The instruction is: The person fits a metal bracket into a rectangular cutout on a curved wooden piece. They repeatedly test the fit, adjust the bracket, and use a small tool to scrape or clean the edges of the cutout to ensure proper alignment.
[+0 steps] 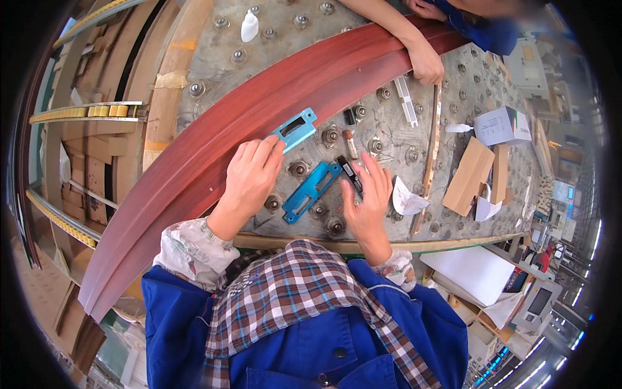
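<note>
A long reddish-brown wood-grain panel (259,97) with a curved look lies across the table. My left hand (254,174) is closed on the lower end of a light blue slotted plate (300,132) at the panel's near edge. A second, darker blue slotted plate (310,194) rests on the table between my hands. My right hand (370,201) is held over the table with its fingers apart. A black marker (350,175) lies between its thumb and fingers; no firm grip shows. Just beyond are a small brown-and-white tube (350,144) and a small black piece (350,117).
Ball rollers (299,168) stud the metal table. A co-worker's hand (426,63) rests at the panel's far end. White channel piece (405,102), metal strip (433,139), cardboard (468,176), a box (502,125), and white bottles (249,27) stand or lie around. A roller rack (91,113) is at left.
</note>
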Action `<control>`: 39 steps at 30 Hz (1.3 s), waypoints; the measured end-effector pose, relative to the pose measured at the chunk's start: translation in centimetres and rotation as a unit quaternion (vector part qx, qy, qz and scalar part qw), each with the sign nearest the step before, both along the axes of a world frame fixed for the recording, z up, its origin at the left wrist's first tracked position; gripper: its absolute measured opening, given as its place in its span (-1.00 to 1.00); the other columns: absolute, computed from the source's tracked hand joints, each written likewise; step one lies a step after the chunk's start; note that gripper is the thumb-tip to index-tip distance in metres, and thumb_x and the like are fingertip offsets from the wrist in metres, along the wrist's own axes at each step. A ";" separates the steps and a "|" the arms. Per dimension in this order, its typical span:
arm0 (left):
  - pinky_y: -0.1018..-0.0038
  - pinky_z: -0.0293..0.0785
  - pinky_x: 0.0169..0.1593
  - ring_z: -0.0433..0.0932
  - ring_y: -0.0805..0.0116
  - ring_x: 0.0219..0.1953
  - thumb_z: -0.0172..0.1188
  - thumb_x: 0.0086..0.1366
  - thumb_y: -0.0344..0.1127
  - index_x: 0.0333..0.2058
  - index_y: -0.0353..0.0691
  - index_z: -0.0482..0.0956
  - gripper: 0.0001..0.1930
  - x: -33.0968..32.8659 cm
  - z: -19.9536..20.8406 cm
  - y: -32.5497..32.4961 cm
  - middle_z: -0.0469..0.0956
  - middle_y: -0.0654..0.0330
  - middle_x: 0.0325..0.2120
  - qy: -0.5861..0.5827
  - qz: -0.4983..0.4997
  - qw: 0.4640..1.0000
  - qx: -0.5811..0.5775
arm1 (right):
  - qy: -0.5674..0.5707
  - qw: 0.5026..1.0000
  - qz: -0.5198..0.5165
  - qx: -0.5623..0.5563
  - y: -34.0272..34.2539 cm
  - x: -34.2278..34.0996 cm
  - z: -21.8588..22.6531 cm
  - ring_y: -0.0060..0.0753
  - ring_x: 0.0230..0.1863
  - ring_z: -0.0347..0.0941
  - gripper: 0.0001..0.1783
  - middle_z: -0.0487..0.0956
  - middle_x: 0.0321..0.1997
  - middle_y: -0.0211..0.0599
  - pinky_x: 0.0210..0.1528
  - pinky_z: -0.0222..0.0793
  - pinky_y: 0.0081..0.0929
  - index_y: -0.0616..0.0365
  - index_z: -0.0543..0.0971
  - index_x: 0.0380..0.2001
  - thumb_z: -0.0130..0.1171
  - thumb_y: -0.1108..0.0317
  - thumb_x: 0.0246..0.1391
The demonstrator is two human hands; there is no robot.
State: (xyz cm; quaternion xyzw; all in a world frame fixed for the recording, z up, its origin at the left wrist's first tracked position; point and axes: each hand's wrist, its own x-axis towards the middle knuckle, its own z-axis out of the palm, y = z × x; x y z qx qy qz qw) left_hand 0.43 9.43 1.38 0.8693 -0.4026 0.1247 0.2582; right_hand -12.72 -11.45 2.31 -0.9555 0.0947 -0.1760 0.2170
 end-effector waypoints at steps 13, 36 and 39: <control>0.36 0.55 -0.26 0.59 0.14 -0.34 0.30 0.07 -0.61 -0.29 -0.33 0.60 -0.80 2.8 3.5 0.4 0.63 0.07 -0.28 -0.046 0.031 0.975 -0.216 | -0.034 0.993 -0.023 0.107 0.0 -2.4 -0.5 -0.07 0.10 0.48 -0.65 0.54 0.12 -0.05 0.15 0.34 -0.27 0.27 0.56 -0.05 0.27 0.52 0.04; 0.34 0.53 -0.25 0.64 0.13 -0.34 0.27 0.28 -0.21 -0.32 -0.22 0.70 -0.80 10.5 -2.2 5.1 0.67 0.10 -0.38 0.100 0.224 0.964 -0.105 | -0.075 0.996 -0.052 0.023 -2.2 2.8 -0.7 -0.19 -0.15 0.50 -0.79 0.63 -0.18 -0.33 -0.07 0.34 -0.28 0.08 0.64 -0.22 0.27 0.45 0.01; 0.34 0.53 -0.22 0.65 0.12 -0.32 0.26 0.28 -0.22 -0.32 -0.24 0.69 -0.81 10.5 -2.5 5.5 0.67 0.10 -0.36 0.116 0.227 0.960 -0.116 | -0.043 0.996 -0.075 0.033 -2.1 2.6 -1.5 -0.18 -0.21 0.50 -0.81 0.63 -0.24 -0.32 -0.12 0.36 -0.29 0.08 0.64 -0.23 0.27 0.45 0.02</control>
